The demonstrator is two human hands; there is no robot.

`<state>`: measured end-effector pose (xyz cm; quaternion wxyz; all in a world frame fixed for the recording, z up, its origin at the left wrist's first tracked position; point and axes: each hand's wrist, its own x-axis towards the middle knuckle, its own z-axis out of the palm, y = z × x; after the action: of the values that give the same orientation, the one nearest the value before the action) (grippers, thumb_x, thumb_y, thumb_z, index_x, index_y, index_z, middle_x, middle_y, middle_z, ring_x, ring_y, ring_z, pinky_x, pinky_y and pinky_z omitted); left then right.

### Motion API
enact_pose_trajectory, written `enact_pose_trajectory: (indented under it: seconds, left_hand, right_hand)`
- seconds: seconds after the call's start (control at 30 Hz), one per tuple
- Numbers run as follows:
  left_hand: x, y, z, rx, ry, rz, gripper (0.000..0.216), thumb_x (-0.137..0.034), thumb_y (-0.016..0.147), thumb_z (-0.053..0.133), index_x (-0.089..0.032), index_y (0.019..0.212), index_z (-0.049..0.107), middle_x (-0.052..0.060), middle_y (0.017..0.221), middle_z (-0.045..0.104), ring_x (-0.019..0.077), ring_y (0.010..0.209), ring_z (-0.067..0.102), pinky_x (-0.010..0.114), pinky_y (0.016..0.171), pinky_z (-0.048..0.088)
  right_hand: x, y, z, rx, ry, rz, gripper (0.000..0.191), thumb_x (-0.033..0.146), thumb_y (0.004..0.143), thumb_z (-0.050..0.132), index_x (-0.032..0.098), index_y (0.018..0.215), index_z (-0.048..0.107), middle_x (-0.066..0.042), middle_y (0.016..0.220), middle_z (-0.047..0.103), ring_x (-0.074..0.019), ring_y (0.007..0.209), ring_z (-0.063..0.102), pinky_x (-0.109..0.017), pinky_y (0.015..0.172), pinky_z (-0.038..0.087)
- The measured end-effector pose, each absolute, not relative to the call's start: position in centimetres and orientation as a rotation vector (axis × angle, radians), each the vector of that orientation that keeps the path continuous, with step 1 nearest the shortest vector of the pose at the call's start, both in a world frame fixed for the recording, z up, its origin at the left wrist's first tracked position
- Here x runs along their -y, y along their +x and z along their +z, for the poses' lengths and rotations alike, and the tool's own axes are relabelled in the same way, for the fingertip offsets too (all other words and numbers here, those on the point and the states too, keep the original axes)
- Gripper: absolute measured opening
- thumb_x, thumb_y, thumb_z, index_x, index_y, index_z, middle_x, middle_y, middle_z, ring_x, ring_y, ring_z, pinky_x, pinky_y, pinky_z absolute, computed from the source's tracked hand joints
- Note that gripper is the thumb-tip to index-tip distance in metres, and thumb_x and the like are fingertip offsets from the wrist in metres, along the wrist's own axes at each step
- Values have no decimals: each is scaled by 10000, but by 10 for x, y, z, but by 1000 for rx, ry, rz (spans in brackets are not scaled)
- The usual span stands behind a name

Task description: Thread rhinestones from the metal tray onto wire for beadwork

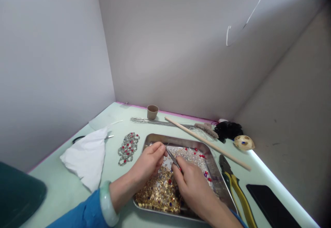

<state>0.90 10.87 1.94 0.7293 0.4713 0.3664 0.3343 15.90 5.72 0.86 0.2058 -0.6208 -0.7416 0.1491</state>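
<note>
Over the metal tray [178, 138], my left hand [152, 157] is closed in a pinch. What lies between its thumb and finger is too small to make out. My right hand [195, 186] is wrapped round small pointed pliers [171, 156], whose dark tip meets the left fingertips. A bit of red shows on the pliers' grip. Under the hands, the tray holds gold beads [157, 190], clear beads [178, 151] and some red beads [201, 156]. Left of the tray lies a wire mesh piece with red beads [128, 148].
A white cloth [86, 155] partly covers a black-handled tool at left. Behind the tray are a brown cup [152, 112], thin wires [141, 120] and a wooden rod [207, 141]. Yellow-handled pliers [240, 193], a black phone-like slab [271, 204] and a shell-like bowl [243, 143] lie right.
</note>
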Motion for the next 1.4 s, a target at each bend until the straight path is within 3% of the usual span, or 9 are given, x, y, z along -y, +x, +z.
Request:
enact_pose_trajectory:
  seconds: [0.23, 0.63, 0.9, 1.4]
  left_hand:
    - [-112, 5, 18, -592, 835, 662, 283, -417, 844, 489, -200, 718, 356, -107, 449, 201, 31, 367, 87, 181, 344, 50]
    - [-118, 0, 15, -507, 736, 622, 206, -348, 852, 480, -148, 803, 503, -76, 500, 261, 20, 396, 143, 181, 367, 70]
    - [-114, 4, 18, -569, 854, 693, 199, -320, 817, 551, -190, 785, 404, -74, 555, 334, 19, 403, 177, 201, 378, 64]
    - [-107, 9, 26, -831, 1121, 755, 164, -354, 838, 476, -199, 830, 425, -79, 500, 275, 50, 419, 191, 214, 400, 114]
  right_hand:
    - [-58, 158, 11, 2056, -1634, 418, 198, 244, 894, 341, 194, 711, 395, 7, 618, 520, -125, 550, 458, -264, 529, 225]
    - [-59, 161, 13, 1971, -1637, 547, 238, 297, 907, 330, 205, 688, 340, 28, 587, 452, -123, 546, 425, -254, 522, 242]
    - [-60, 161, 13, 1934, -1634, 531, 240, 304, 905, 349, 203, 688, 354, 18, 616, 486, -133, 583, 456, -253, 540, 270]
    - [-59, 161, 12, 1965, -1665, 520, 238, 299, 911, 334, 202, 695, 355, 20, 614, 471, -129, 568, 435, -258, 532, 240]
